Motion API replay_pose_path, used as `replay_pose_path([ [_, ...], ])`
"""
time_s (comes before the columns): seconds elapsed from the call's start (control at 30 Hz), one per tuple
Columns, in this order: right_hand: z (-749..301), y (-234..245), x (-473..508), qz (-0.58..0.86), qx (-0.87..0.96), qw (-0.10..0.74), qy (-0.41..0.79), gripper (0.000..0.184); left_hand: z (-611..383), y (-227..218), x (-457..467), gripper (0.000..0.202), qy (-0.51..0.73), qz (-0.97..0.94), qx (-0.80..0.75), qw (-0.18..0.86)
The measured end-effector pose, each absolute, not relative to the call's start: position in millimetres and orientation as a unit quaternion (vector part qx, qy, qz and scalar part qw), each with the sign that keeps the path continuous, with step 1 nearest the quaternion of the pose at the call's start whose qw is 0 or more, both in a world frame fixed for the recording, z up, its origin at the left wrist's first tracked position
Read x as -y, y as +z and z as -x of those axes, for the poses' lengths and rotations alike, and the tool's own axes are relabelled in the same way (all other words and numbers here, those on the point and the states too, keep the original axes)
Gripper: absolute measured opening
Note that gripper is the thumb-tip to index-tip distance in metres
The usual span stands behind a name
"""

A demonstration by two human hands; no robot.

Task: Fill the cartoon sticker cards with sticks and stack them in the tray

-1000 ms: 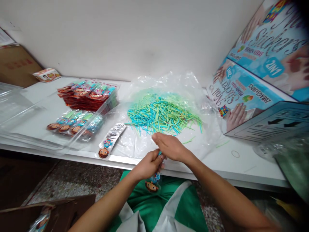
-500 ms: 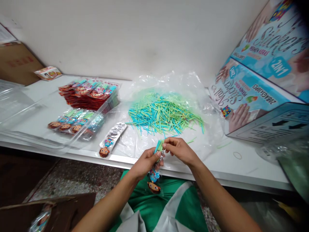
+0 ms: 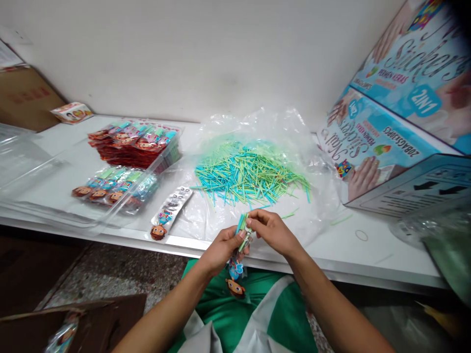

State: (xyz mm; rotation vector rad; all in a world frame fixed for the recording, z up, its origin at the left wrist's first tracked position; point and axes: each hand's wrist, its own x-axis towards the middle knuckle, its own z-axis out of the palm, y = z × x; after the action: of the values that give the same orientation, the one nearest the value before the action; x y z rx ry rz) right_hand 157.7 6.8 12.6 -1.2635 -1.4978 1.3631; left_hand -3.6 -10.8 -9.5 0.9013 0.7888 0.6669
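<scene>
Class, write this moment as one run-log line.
left hand: holds pouch and sticks | right hand: at sticks' ends | stick pile: on plastic | flat pouch: left of pile

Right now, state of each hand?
Left hand: closed, holding the cartoon-printed packet and blue and green sticks.
Right hand: closed, thumb and finger pinching at the sticks' upper ends.

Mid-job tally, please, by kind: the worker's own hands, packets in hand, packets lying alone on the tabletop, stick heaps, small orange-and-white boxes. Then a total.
Hands: 2 (left hand, right hand)
Held packet: 1
Lone packet: 1
Stick heap: 1
Small orange-and-white box: 1
Total: 6
</scene>
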Motion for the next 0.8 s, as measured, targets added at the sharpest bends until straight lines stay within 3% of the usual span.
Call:
replay_pose_path([
  [0.27,-157.6,11.7,-4.2,0.512,0.602,0.36,0.496,0.005,1.8,-8.8,12.1,0.037,0.317,-0.397,-0.359,0.783],
  [0.43,-154.1,12.4,-0.9,0.5,0.55,0.398,0.539,0.023,1.1,-10.2,11.8,0.037,0.318,-0.405,-0.355,0.781],
  [0.8,-154.6,17.0,-0.8,0.517,0.61,0.358,0.482,0.009,3.1,-9.2,13.2,0.037,0.295,-0.401,-0.344,0.796],
])
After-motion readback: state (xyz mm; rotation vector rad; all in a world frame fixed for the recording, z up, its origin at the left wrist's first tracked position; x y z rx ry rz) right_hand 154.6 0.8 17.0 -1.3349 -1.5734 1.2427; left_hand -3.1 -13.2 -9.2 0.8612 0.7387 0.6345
